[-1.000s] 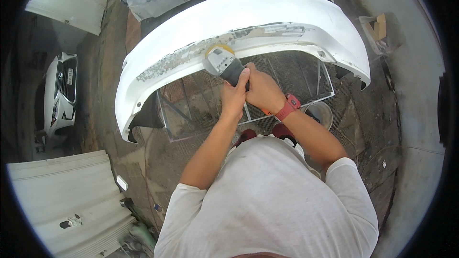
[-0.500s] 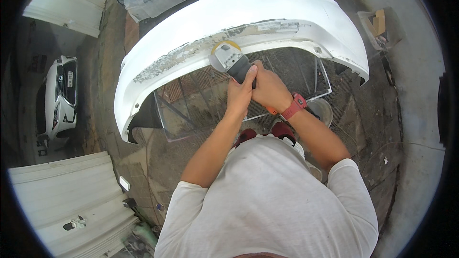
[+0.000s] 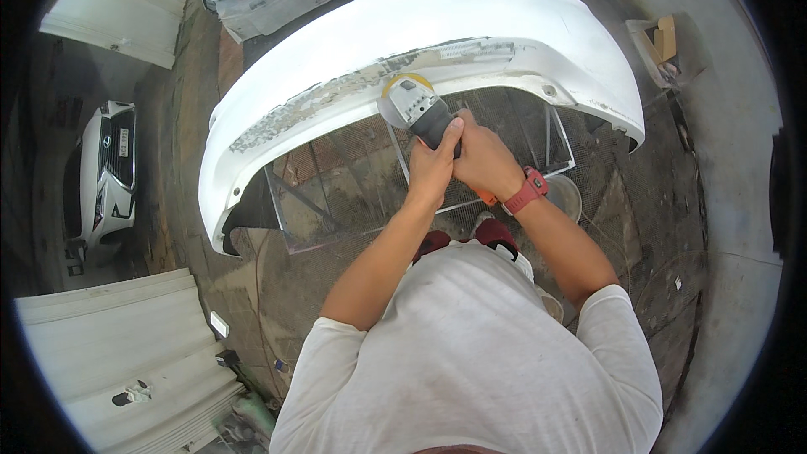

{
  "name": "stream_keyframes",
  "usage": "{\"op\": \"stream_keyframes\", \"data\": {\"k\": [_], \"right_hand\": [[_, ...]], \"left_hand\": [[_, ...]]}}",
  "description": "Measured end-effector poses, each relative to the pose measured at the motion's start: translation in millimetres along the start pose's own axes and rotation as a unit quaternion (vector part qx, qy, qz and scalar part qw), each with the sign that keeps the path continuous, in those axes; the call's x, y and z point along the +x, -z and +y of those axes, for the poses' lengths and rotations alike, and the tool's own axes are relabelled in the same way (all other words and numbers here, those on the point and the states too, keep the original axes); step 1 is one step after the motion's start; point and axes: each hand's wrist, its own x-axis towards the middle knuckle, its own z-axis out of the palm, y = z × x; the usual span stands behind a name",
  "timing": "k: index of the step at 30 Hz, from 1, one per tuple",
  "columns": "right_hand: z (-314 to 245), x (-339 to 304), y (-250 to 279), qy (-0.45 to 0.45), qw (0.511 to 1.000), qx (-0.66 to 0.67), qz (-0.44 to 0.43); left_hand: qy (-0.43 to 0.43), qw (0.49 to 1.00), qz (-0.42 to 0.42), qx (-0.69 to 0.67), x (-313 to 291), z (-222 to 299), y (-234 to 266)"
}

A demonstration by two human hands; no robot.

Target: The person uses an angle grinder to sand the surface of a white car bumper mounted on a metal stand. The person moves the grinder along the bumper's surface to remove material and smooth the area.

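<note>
Both my hands are closed round the dark grip of a grey power sander (image 3: 422,109) with a round yellow-edged pad. My left hand (image 3: 435,165) wraps it from the near left side, and my right hand (image 3: 486,154), with a red watch on its wrist, holds the handle end. The sander's pad lies at the lower edge of a rough, stripped grey band on a white car bumper (image 3: 319,34). That scraped band runs along the bumper's middle. Whether the pad presses on the surface I cannot tell.
The bumper rests over a metal frame (image 3: 290,235) with mesh. By my right forearm stands a bucket (image 3: 567,197). An open container with a cardboard box (image 3: 665,39) lies by the right wall. Another white bumper with a grille (image 3: 118,164) stands at the left; white corrugated panels (image 3: 118,345) lie lower left.
My two hands and the sander have shifted slightly to the right along the bumper's lower edge. Both hands keep their grip.
</note>
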Motion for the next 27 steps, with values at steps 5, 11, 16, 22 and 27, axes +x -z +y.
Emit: {"op": "stream_keyframes", "data": {"k": [5, 11, 16, 22, 27], "right_hand": [[7.1, -3.0, 4.4, -0.009, 1.000, 0.011, 0.006], [8.7, -9.3, 11.0, -0.018, 0.999, 0.033, 0.035], [16.8, -12.2, 23.7, -0.026, 0.999, 0.015, 0.027], [22.1, -11.4, 29.0, -0.022, 0.998, 0.033, 0.043], [11.6, -13.4, 28.5, -0.021, 0.996, 0.050, 0.065]], "left_hand": [[-0.008, 1.000, -0.015, 0.024, 3.7, -6.6, -4.4], [-0.022, 0.999, -0.031, 0.035, 9.8, -14.7, -13.2], [-0.018, 0.998, -0.032, 0.046, 8.9, -17.3, -25.6], [-0.016, 0.997, -0.041, 0.069, 10.7, -9.3, -35.0], [-0.030, 0.996, -0.041, 0.079, 14.1, -10.6, -31.0]]}}
